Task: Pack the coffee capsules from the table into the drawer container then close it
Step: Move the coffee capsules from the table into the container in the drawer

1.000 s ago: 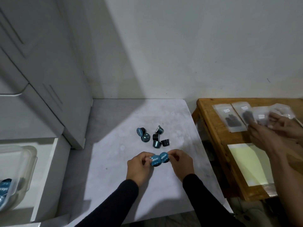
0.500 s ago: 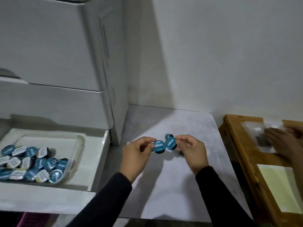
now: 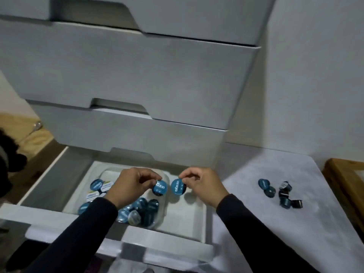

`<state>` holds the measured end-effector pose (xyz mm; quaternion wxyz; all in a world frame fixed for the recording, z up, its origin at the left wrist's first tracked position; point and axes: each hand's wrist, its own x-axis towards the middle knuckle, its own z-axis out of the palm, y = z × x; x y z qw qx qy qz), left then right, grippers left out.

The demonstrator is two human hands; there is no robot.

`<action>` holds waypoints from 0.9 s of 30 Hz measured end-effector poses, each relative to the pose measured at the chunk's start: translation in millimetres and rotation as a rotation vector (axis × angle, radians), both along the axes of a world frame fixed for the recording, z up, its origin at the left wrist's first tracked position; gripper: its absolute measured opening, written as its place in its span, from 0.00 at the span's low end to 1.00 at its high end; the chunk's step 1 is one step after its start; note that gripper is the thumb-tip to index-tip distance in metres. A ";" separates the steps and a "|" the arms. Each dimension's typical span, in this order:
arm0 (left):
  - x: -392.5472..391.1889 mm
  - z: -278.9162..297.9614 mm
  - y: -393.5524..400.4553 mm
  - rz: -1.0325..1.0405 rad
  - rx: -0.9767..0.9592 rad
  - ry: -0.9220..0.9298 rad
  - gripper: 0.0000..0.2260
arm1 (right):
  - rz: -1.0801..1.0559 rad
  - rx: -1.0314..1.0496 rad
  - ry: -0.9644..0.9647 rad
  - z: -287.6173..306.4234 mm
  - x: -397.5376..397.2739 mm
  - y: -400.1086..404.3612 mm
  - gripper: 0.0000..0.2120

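My left hand (image 3: 130,184) pinches a blue-lidded coffee capsule (image 3: 160,188) above the clear plastic container (image 3: 165,201) that sits in the open white drawer (image 3: 110,220). My right hand (image 3: 201,183) pinches a second blue capsule (image 3: 177,186) just right of the container's edge, over the drawer floor. The container holds several blue and white-lidded capsules (image 3: 137,210). Several more capsules (image 3: 279,191) lie in a loose cluster on the grey table (image 3: 256,213) to the right.
Shut white drawers (image 3: 137,79) of the cabinet rise behind the open one. A wooden table edge (image 3: 346,184) stands at the far right. Wooden floor and a dark object (image 3: 9,154) lie at the left.
Both hands have carried their capsules left from over the table to above the open drawer; the view has swung left onto the drawer and container.
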<state>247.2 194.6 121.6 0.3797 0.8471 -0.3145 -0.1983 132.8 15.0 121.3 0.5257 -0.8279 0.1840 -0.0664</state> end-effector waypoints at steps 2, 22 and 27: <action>26.4 -11.8 13.4 -0.040 0.037 0.011 0.08 | 0.035 -0.089 0.064 -10.9 23.6 19.8 0.06; 113.2 -78.6 12.1 -0.320 0.182 0.205 0.08 | -0.129 -0.251 0.363 -64.9 86.3 63.7 0.10; 116.1 -81.9 10.5 -0.346 0.199 0.207 0.08 | -0.036 -0.358 0.360 -66.5 93.8 65.2 0.11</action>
